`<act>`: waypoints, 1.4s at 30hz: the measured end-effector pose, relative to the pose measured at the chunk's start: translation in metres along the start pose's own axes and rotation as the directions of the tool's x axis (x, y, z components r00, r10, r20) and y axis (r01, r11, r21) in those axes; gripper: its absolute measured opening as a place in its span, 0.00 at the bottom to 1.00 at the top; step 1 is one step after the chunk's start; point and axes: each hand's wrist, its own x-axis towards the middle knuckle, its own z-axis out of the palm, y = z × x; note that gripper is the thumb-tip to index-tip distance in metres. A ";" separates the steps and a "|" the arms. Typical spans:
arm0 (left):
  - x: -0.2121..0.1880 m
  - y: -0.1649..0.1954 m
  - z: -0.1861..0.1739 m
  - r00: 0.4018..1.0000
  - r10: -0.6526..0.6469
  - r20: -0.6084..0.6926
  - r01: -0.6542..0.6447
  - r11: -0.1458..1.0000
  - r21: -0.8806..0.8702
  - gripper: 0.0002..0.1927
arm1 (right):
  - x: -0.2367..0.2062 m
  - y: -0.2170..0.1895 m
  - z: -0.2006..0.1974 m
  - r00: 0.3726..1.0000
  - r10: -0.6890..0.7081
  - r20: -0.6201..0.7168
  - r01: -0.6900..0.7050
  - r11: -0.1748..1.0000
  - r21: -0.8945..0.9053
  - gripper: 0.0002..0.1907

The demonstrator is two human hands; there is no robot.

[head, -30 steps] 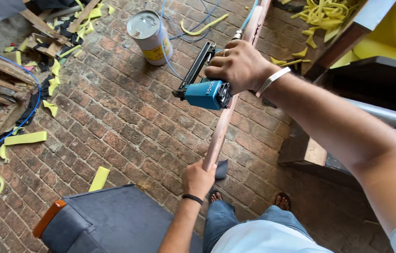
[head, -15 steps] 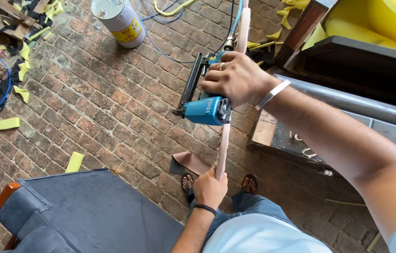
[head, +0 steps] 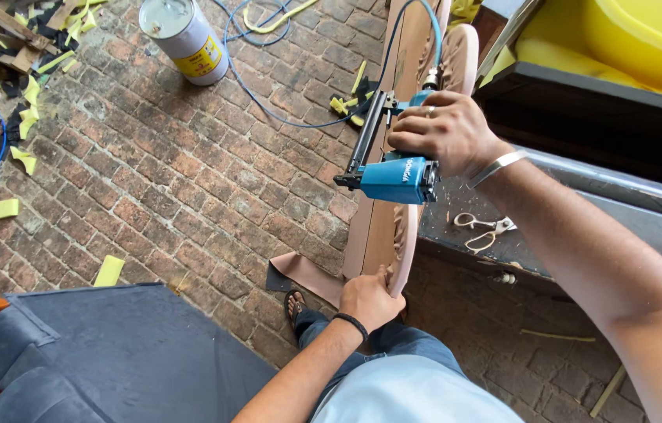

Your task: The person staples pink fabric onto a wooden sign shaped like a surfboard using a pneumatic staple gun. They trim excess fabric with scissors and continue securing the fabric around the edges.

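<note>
Right hand: fingers wrapped around blue pneumatic staple gun, held against long carved wooden frame piece standing over the brick floor. Left hand: closed on the frame piece's near end. Blue air hose trails across the bricks. Metal can near the floor's far edge. Scissors on dark ledge, just beside the frame piece.

Looking steeply down from head height onto both forearms at close range, taking in brick floor ahead and a blue upholstered seat lower left.
</note>
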 end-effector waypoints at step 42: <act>0.015 -0.338 -0.367 0.805 0.147 -0.574 -0.269 0.954 -0.133 0.38 | 0.351 -0.242 0.170 0.459 0.623 0.633 -0.038 -0.698 0.715 0.21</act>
